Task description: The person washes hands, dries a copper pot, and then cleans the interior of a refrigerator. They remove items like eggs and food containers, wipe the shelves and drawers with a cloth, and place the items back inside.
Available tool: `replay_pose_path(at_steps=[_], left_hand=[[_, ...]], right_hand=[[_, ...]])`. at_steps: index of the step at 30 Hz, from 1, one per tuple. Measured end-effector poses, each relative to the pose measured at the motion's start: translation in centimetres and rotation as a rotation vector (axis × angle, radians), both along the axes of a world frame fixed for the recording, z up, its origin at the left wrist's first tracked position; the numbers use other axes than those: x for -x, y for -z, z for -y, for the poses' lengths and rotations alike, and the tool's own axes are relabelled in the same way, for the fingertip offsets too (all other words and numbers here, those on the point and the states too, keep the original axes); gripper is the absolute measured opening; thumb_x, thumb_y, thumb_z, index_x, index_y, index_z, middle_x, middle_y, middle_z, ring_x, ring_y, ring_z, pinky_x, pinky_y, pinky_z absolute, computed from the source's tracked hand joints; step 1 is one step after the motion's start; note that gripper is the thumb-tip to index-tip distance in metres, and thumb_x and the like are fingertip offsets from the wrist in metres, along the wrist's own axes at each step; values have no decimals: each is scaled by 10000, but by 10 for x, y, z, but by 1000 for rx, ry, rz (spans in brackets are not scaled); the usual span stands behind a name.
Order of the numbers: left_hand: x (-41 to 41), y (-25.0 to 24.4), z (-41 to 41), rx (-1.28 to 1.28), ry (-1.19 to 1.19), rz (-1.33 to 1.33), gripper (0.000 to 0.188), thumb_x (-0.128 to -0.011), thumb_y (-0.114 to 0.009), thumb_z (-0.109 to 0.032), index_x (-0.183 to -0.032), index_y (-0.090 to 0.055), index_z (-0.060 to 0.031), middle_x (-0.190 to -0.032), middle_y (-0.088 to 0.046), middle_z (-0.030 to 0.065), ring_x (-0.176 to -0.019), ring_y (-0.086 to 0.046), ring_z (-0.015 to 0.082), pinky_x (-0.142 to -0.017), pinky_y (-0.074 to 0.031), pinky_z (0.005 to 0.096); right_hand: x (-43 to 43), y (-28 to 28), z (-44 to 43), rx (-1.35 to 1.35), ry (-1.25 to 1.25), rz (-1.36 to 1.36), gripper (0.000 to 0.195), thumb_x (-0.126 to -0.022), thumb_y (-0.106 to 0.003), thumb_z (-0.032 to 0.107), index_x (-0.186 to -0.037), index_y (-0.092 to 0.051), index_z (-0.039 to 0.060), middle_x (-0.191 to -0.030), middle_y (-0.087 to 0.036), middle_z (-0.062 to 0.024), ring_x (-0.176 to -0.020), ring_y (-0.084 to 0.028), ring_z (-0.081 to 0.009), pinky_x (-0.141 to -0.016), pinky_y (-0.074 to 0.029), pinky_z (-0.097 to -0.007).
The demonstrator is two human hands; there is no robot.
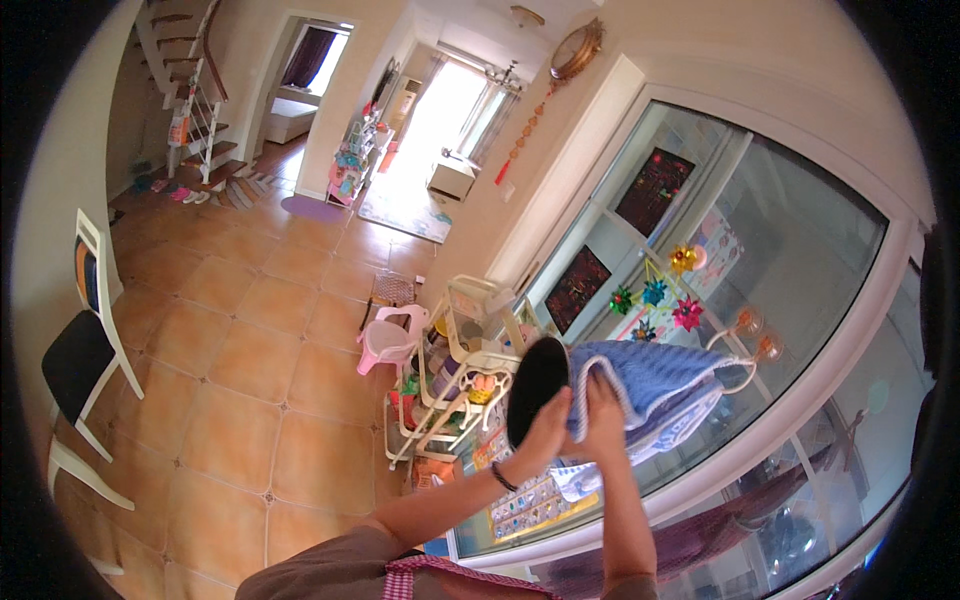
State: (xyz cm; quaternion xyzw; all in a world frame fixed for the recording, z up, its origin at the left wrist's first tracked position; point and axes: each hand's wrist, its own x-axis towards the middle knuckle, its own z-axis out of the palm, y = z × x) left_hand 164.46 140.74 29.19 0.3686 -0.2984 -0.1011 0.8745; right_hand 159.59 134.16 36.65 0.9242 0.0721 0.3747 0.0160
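My left hand [546, 433], with a dark braided band at its wrist, grips a round black dish or pan [537, 391] with a thin pale rim. The disc is tilted up on its edge. Close beside it, my right hand [602, 421] has its fingers in the fold of a blue towel [645, 375] with white trim. The towel hangs from a white hooked holder [742, 375] fixed to the glass sliding door [810, 217]. Part of the disc's far side is hidden by the towel and my hands.
A white tiered trolley [469, 352] with jars and packets stands beside the door. Behind it is a pink child's chair [390, 337]. Foil pinwheels [654, 291] decorate the glass. A dark-seated chair [79, 364] stands at the left on the tiled floor [232, 360].
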Motion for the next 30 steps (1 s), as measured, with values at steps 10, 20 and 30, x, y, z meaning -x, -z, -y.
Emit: replay_pose_path(at_steps=[10,20,30], left_hand=[[-11,12,19,165,699,-691,372,-932,-397,-429,-944,-571,-100,-857,-591,19,-768,-568,151,-707,-462,285],[-12,36,36,110,220,-323,502,-944,-373,-450,-1041,-558,6,-965,-591,45,-855,-551,104,-730,-457,277],[2,7,36,272,358,-538,444,-936,-414,-432,-1107,-510,-34,-1056,-551,44,-926,-542,121,-789,-455,287]], right_hand=[[44,27,-11,184,246,-347,289,-795,-526,153,-1064,-525,47,-1037,-536,-215,-910,-538,-404,-739,-443,-479],[42,52,69,-1404,-101,-112,572,-919,-470,372,-1347,-320,22,-1299,-427,-100,-1173,-422,-213,-992,-325,-322],[100,137,87,-972,57,-89,609,-860,-586,206,-1355,-263,57,-1340,-389,-100,-1182,-413,-272,-1000,-310,-402]])
